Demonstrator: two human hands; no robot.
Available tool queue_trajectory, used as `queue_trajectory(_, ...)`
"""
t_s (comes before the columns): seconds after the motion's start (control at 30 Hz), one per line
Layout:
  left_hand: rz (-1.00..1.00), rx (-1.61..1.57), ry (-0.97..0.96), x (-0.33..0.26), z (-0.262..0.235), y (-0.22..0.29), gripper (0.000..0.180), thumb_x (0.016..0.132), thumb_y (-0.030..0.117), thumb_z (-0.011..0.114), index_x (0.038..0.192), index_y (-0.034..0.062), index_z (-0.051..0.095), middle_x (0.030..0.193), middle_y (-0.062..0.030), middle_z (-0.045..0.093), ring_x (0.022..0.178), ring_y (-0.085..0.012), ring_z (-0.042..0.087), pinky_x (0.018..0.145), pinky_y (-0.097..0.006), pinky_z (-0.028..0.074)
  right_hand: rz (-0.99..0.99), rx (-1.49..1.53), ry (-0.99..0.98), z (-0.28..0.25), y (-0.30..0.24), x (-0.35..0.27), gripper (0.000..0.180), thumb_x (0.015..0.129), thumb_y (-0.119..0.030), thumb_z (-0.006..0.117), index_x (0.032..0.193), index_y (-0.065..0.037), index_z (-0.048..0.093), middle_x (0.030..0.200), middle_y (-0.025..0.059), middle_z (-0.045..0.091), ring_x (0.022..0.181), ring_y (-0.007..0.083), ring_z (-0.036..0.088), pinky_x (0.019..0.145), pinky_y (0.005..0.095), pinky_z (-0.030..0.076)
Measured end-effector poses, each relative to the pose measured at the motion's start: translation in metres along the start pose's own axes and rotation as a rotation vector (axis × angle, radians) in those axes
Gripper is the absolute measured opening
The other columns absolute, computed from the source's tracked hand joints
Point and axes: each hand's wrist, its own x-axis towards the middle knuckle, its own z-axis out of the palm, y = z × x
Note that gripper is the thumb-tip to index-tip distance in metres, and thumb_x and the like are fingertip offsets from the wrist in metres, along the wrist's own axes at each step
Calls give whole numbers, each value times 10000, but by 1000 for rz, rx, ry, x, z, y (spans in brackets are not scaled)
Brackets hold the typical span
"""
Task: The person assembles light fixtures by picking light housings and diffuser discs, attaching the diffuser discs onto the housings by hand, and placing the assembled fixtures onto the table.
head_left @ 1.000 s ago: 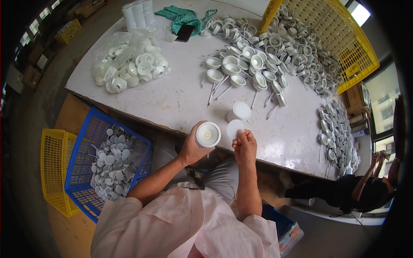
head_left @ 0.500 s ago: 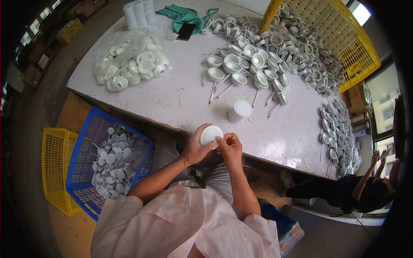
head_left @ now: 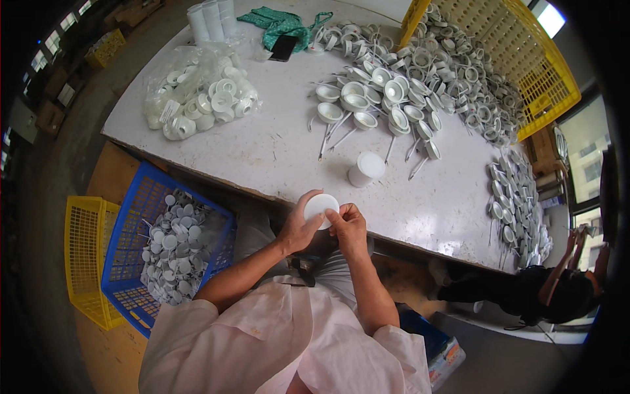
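Observation:
A round white disc (head_left: 320, 203) with a smooth face is held in front of me, just off the table's near edge. My left hand (head_left: 300, 230) grips it from the left, fingers curled round its far rim. From the right, my right hand (head_left: 349, 230) pinches its lower right edge between thumb and bent fingers. The disc's underside is hidden by my hands. On the table close beyond them stands a white cylinder (head_left: 367, 168) with a flat round top. Farther back lie many white cup-shaped lamp housings (head_left: 354, 103) with wires trailing from them.
A clear bag (head_left: 216, 92) of white ring-shaped parts lies back left, near white tubes (head_left: 210, 21), a green cloth (head_left: 279, 25) and a phone (head_left: 283, 48). A blue crate (head_left: 134, 256) holds discs at left. A yellow crate (head_left: 548, 85) spills housings. Another person (head_left: 545, 292) is at right.
The disc has tilted slightly, so its face looks plainer and the ring seen near its rim no longer shows. My hands have barely shifted; both keep their hold.

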Motion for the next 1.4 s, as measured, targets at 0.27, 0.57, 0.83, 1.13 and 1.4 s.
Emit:
queue_trajectory(0.27,51,9,-29,0,-8,-10,419,912,132,518,1298,38,384,1112,-115,557,1008,-170,544,869,-303,451,47,19,-42,4,7,3,270,799,-152,727,750,-113,464,580,-11,519,430,56,428,395,181,349)
queue_trajectory(0.57,-158,-494,167,-8,-34,-31,322,971,244,462,1139,-14,554,1043,-66,601,934,-109,562,828,-256,454,-28,-60,-81,-1,7,-4,248,818,-206,690,852,-29,521,667,11,530,566,69,481,492,215,396)
queue_trajectory(0.83,-285,-721,541,-75,-191,-97,312,889,179,515,1167,40,485,1142,-126,559,1052,-271,547,864,-396,447,-455,-378,586,-130,-8,23,134,851,-128,631,865,-4,582,741,7,569,663,74,496,621,235,431)
queue_trajectory(1.13,-518,-691,989,-220,-383,-260,391,785,89,571,1169,56,506,1169,-109,540,1079,-269,525,926,-429,402,-350,-1418,1334,-289,-35,34,357,799,-219,653,1102,-42,588,1047,178,548,944,319,553,819,419,450)
queue_trajectory(1.4,-803,1290,524,-327,-455,-248,359,761,107,602,1096,-6,542,1055,-162,607,970,-314,595,812,-424,486,1,-1223,1134,-303,-29,37,217,840,-260,590,930,-72,650,976,142,613,889,346,598,781,428,469)
